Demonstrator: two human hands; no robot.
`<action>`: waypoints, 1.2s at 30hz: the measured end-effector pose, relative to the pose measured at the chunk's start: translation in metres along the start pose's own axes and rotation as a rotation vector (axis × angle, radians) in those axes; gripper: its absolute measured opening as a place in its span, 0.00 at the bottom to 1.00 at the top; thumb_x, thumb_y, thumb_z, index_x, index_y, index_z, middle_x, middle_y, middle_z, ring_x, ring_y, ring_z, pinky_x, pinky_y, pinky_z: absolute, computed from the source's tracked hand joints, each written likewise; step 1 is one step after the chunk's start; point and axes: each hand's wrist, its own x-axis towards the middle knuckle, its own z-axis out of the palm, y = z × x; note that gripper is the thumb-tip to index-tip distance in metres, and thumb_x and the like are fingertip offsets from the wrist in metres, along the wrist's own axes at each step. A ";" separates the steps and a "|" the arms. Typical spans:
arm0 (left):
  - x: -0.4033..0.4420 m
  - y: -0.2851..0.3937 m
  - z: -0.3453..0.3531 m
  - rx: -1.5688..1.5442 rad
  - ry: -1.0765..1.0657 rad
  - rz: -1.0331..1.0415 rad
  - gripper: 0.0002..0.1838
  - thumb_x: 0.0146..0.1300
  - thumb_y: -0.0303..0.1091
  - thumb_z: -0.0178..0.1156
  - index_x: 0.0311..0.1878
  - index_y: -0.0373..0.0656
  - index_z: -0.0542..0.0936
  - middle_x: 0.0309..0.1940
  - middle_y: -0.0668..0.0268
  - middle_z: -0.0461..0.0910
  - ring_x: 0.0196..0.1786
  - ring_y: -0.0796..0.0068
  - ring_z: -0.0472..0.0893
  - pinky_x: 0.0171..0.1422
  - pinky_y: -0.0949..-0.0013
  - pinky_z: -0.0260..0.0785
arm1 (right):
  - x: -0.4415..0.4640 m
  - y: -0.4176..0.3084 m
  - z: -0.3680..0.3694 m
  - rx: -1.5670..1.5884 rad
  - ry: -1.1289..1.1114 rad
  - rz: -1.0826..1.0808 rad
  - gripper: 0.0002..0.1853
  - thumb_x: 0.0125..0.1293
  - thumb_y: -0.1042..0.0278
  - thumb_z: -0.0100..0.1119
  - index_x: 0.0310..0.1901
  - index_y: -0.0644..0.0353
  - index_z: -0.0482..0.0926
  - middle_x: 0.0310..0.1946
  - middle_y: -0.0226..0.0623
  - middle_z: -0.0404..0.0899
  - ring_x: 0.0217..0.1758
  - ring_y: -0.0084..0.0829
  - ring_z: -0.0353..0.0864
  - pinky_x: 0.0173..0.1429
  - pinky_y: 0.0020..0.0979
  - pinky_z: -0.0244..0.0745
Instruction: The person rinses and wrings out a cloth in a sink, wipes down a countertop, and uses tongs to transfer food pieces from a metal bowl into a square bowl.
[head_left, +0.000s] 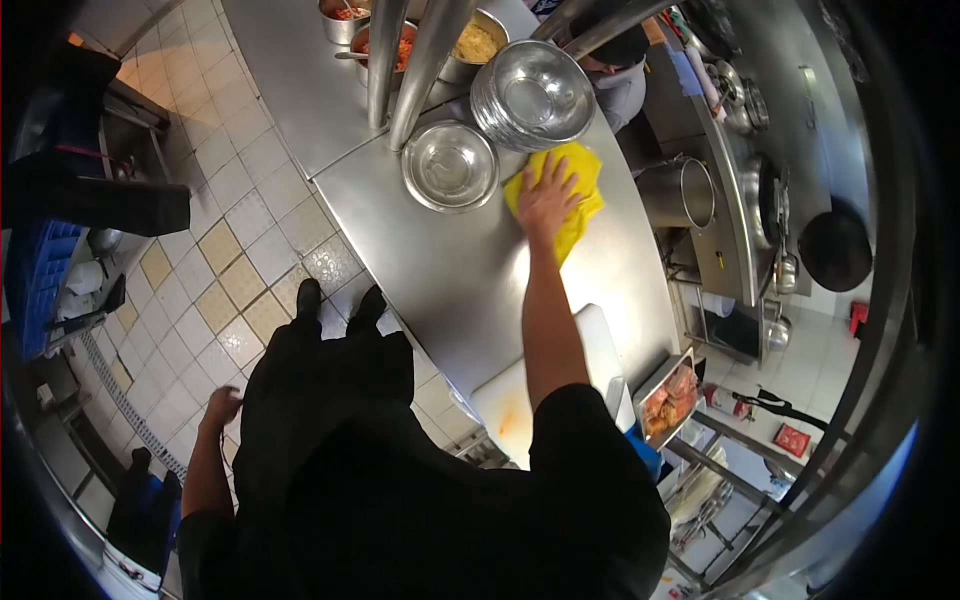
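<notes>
My right hand (548,200) lies on a yellow cloth (578,225), palm down with the fingers spread, pressing it on the steel counter (430,285). Just beyond the cloth stands a stack of metal bowls (533,95). A single shallow metal bowl (450,167) sits left of that stack, close to two steel posts. Down at my left side, away from the counter, hangs my left hand (224,407) beside my dark apron. Its fingers are loosely bent and apart, with nothing visible in them.
Pots of food (405,50) stand at the counter's far end. A white cutting board (500,405) and a metal tray of raw meat (670,397) lie nearer me. Another person (620,80) is across the counter. A large pot (685,190) stands to the right.
</notes>
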 end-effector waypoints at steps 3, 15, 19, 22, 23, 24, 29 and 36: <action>0.001 0.078 -0.039 -0.392 0.132 0.081 0.24 0.55 0.38 0.65 0.50 0.30 0.78 0.32 0.52 0.83 0.31 0.65 0.83 0.38 0.65 0.75 | -0.085 -0.048 -0.034 0.031 -0.067 0.034 0.33 0.72 0.43 0.38 0.72 0.54 0.59 0.75 0.44 0.52 0.77 0.57 0.46 0.75 0.63 0.37; 0.115 0.033 -0.065 0.152 0.146 0.409 0.20 0.57 0.47 0.63 0.45 0.41 0.83 0.46 0.51 0.82 0.52 0.54 0.80 0.56 0.60 0.72 | -0.191 -0.209 -0.078 0.191 -0.308 -0.468 0.29 0.68 0.53 0.49 0.68 0.55 0.65 0.72 0.42 0.57 0.76 0.55 0.47 0.75 0.61 0.37; 0.142 0.023 -0.101 -0.037 0.211 0.237 0.22 0.54 0.52 0.65 0.41 0.41 0.84 0.39 0.50 0.83 0.45 0.52 0.82 0.49 0.57 0.74 | -0.143 -0.286 -0.057 0.171 -0.303 -0.533 0.29 0.68 0.53 0.49 0.69 0.54 0.64 0.72 0.41 0.57 0.76 0.54 0.47 0.76 0.58 0.39; 0.164 0.026 -0.157 -0.166 0.171 0.227 0.23 0.54 0.54 0.62 0.28 0.40 0.84 0.29 0.51 0.82 0.38 0.50 0.82 0.44 0.55 0.73 | -0.106 -0.345 -0.051 0.173 -0.318 -0.527 0.31 0.67 0.56 0.50 0.70 0.57 0.62 0.72 0.46 0.56 0.76 0.54 0.48 0.76 0.56 0.40; 0.185 0.025 -0.178 -0.096 0.025 0.142 0.26 0.53 0.56 0.62 0.39 0.40 0.85 0.37 0.50 0.83 0.44 0.51 0.83 0.49 0.60 0.75 | -0.094 -0.361 -0.047 0.186 -0.320 -0.537 0.31 0.67 0.57 0.51 0.70 0.58 0.61 0.72 0.48 0.56 0.76 0.55 0.49 0.76 0.56 0.41; 0.201 0.023 -0.198 -0.098 0.023 0.137 0.25 0.53 0.55 0.62 0.38 0.40 0.85 0.36 0.50 0.83 0.44 0.52 0.83 0.50 0.59 0.75 | -0.082 -0.378 -0.041 0.205 -0.306 -0.538 0.33 0.66 0.56 0.52 0.70 0.59 0.60 0.72 0.49 0.56 0.76 0.54 0.49 0.75 0.56 0.43; 0.244 0.025 -0.294 -0.155 0.269 0.224 0.27 0.54 0.53 0.61 0.45 0.38 0.83 0.46 0.48 0.82 0.51 0.50 0.80 0.59 0.58 0.71 | -0.019 -0.462 -0.029 0.139 -0.232 -0.540 0.39 0.61 0.53 0.57 0.72 0.59 0.57 0.72 0.49 0.55 0.76 0.53 0.49 0.74 0.54 0.46; 0.299 0.041 -0.406 -0.280 0.246 0.157 0.26 0.56 0.51 0.63 0.49 0.39 0.82 0.51 0.49 0.80 0.56 0.50 0.78 0.62 0.59 0.69 | 0.086 -0.588 -0.005 0.064 -0.157 -0.442 0.44 0.59 0.51 0.61 0.72 0.63 0.55 0.73 0.52 0.52 0.75 0.57 0.49 0.73 0.56 0.47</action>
